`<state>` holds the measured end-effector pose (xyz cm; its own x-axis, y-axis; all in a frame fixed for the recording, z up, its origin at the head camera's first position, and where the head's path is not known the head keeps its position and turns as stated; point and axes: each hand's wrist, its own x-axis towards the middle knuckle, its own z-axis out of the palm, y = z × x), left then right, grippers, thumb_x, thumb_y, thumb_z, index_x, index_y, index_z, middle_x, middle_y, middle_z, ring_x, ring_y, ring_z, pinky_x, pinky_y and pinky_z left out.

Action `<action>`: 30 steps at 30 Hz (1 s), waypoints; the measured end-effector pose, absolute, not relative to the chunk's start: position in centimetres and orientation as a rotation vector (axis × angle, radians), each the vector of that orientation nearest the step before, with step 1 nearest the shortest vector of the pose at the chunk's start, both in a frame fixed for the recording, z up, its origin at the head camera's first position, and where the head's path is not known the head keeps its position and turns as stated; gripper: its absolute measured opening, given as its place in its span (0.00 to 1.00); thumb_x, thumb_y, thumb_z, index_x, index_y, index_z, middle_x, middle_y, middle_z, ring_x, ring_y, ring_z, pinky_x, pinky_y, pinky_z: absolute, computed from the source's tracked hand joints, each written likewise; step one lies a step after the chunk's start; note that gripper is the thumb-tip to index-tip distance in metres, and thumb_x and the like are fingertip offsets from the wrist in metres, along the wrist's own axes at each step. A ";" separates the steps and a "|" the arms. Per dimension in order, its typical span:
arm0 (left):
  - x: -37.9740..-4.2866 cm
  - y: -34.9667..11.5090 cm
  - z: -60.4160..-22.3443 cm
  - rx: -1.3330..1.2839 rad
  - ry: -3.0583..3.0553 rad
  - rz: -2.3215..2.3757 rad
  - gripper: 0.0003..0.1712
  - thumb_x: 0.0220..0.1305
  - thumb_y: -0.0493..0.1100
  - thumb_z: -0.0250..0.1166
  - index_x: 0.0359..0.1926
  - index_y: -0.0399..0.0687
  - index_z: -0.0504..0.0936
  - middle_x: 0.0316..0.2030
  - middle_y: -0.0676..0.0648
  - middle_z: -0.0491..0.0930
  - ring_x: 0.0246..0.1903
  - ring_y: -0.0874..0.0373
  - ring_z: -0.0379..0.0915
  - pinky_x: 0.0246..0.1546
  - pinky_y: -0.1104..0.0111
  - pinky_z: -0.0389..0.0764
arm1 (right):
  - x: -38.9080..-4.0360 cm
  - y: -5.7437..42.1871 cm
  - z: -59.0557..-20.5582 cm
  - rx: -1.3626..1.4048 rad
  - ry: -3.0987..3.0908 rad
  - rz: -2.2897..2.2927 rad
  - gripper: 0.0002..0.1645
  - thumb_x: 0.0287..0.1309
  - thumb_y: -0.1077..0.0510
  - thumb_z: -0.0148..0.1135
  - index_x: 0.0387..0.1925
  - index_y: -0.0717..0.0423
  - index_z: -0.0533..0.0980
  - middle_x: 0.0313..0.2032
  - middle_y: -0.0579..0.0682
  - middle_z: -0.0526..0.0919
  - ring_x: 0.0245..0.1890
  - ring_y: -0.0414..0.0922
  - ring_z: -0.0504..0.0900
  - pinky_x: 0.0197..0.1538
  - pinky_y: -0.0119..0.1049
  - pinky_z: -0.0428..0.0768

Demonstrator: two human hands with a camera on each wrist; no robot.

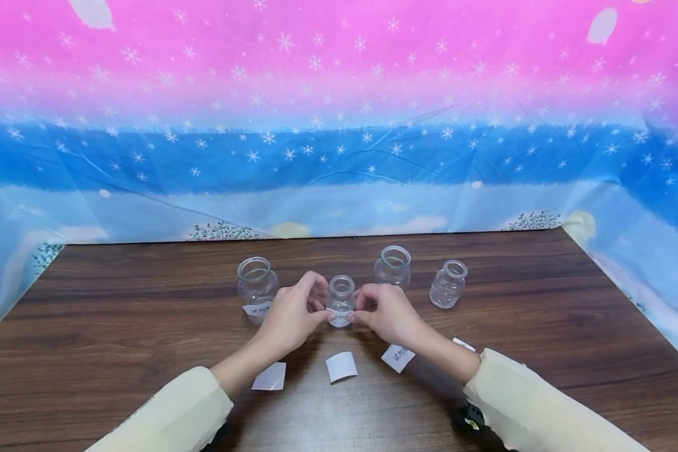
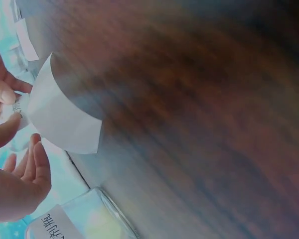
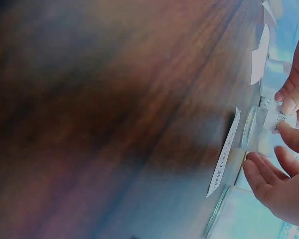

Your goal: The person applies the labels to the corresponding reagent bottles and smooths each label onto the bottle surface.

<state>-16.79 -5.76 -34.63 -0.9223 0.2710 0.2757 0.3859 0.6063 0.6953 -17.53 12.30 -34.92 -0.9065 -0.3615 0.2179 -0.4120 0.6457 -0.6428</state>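
A small clear glass bottle (image 1: 341, 287) stands upright on the table between the hands, with a white paper label (image 1: 339, 318) across its front. My left hand (image 1: 295, 312) grips the bottle from the left, its thumb on the label's left end. From the right, my right hand (image 1: 392, 314) grips the same bottle, thumb at the label's other end. Handwriting shows on the label (image 3: 275, 117) between the thumbs in the right wrist view. A larger glass bottle (image 1: 257, 282) with a written label stands just left of the left hand. Fingers partly hide the small bottle's sides.
Behind the right hand stands another large bottle (image 1: 392, 267), partly covered. A small bottle (image 1: 449, 285) is further right. Paper pieces lie in front: a left one (image 1: 269, 376), a curled middle one (image 1: 341, 367), and a written one (image 1: 398, 358). A patterned cloth (image 1: 339, 207) hangs behind.
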 end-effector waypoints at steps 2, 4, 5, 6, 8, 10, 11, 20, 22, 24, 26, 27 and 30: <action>-16.8 -5.8 -34.7 -0.567 -2.690 -1.239 0.20 0.45 0.31 0.71 0.41 0.41 0.75 0.31 0.48 0.80 0.29 0.59 0.77 0.32 0.67 0.76 | -17.5 12.4 -35.0 0.675 -2.773 1.167 0.12 0.45 0.63 0.69 0.24 0.57 0.71 0.33 0.52 0.82 0.36 0.45 0.81 0.37 0.34 0.77; -16.9 -5.8 -34.7 -0.575 -2.702 -1.250 0.20 0.45 0.31 0.70 0.42 0.40 0.76 0.32 0.47 0.80 0.31 0.57 0.78 0.35 0.66 0.77 | -17.6 12.6 -35.0 0.706 -2.760 1.218 0.15 0.45 0.64 0.69 0.32 0.59 0.71 0.32 0.52 0.81 0.34 0.45 0.81 0.36 0.31 0.77; -17.0 -5.8 -34.7 -0.579 -2.705 -1.259 0.20 0.45 0.31 0.70 0.42 0.40 0.77 0.32 0.47 0.81 0.32 0.57 0.78 0.35 0.66 0.77 | -17.6 12.7 -35.1 0.728 -2.755 1.231 0.16 0.45 0.64 0.69 0.35 0.60 0.71 0.32 0.52 0.81 0.34 0.45 0.82 0.36 0.30 0.77; -17.0 -5.9 -34.7 -0.589 -2.706 -1.270 0.20 0.45 0.30 0.70 0.42 0.40 0.77 0.32 0.47 0.81 0.33 0.56 0.78 0.36 0.66 0.77 | -17.7 12.8 -35.1 0.756 -2.752 1.236 0.18 0.45 0.64 0.69 0.38 0.61 0.71 0.33 0.53 0.81 0.35 0.46 0.82 0.37 0.31 0.78; -17.1 -5.9 -34.7 -0.609 -2.700 -1.299 0.20 0.45 0.30 0.70 0.42 0.39 0.77 0.33 0.46 0.81 0.34 0.55 0.79 0.38 0.66 0.77 | -17.8 12.9 -35.2 0.816 -2.748 1.231 0.21 0.47 0.63 0.68 0.44 0.62 0.72 0.35 0.55 0.82 0.36 0.46 0.82 0.38 0.31 0.78; -17.2 -6.0 -34.7 -0.631 -2.691 -1.315 0.19 0.45 0.29 0.70 0.41 0.39 0.77 0.33 0.46 0.81 0.35 0.54 0.79 0.38 0.66 0.77 | -17.8 13.1 -35.2 0.873 -2.747 1.192 0.22 0.48 0.62 0.67 0.46 0.63 0.73 0.36 0.56 0.82 0.37 0.47 0.82 0.40 0.32 0.77; -17.2 -6.0 -34.7 -0.641 -2.689 -1.318 0.18 0.45 0.29 0.70 0.40 0.39 0.78 0.33 0.46 0.81 0.35 0.54 0.79 0.38 0.66 0.77 | -17.9 13.1 -35.3 0.899 -2.745 1.169 0.22 0.49 0.62 0.66 0.47 0.64 0.73 0.37 0.56 0.82 0.38 0.47 0.82 0.41 0.32 0.77; -17.3 -5.9 -34.7 -0.659 -2.682 -1.316 0.15 0.44 0.30 0.70 0.36 0.40 0.78 0.33 0.45 0.82 0.35 0.55 0.79 0.37 0.67 0.77 | -18.3 13.6 -35.4 1.058 -2.721 1.124 0.21 0.50 0.61 0.66 0.46 0.65 0.73 0.38 0.56 0.83 0.40 0.46 0.82 0.43 0.32 0.77; -17.3 -5.9 -34.7 -0.644 -2.683 -1.313 0.15 0.44 0.30 0.71 0.36 0.40 0.79 0.33 0.45 0.82 0.34 0.55 0.79 0.37 0.67 0.77 | -18.4 13.6 -35.5 1.094 -2.704 1.111 0.20 0.51 0.61 0.65 0.46 0.65 0.73 0.37 0.56 0.83 0.39 0.45 0.82 0.42 0.32 0.77; -17.2 -5.8 -34.7 -0.631 -2.686 -1.305 0.15 0.43 0.30 0.71 0.35 0.40 0.79 0.32 0.45 0.82 0.34 0.55 0.79 0.37 0.67 0.78 | -18.4 13.7 -35.6 1.129 -2.685 1.097 0.19 0.52 0.61 0.64 0.45 0.65 0.73 0.37 0.55 0.83 0.39 0.45 0.82 0.41 0.32 0.78; -17.2 -5.8 -34.6 -0.628 -2.687 -1.296 0.15 0.43 0.30 0.71 0.35 0.40 0.79 0.32 0.44 0.83 0.34 0.55 0.80 0.36 0.67 0.78 | -18.5 13.7 -35.6 1.150 -2.669 1.087 0.18 0.52 0.61 0.65 0.44 0.65 0.73 0.36 0.55 0.83 0.38 0.45 0.82 0.40 0.33 0.78; -17.2 -5.8 -34.6 -0.630 -2.686 -1.290 0.15 0.42 0.30 0.71 0.34 0.40 0.79 0.32 0.44 0.83 0.33 0.55 0.80 0.36 0.67 0.78 | -18.5 13.8 -35.6 1.158 -2.665 1.080 0.18 0.52 0.61 0.65 0.44 0.65 0.73 0.36 0.56 0.83 0.38 0.45 0.82 0.40 0.32 0.78; -17.2 -5.7 -34.6 -0.640 -2.677 -1.273 0.15 0.42 0.30 0.71 0.34 0.39 0.78 0.31 0.44 0.83 0.33 0.55 0.80 0.35 0.68 0.78 | -18.5 13.8 -35.7 1.159 -2.659 1.034 0.20 0.49 0.62 0.66 0.44 0.66 0.73 0.36 0.57 0.83 0.38 0.46 0.82 0.40 0.32 0.78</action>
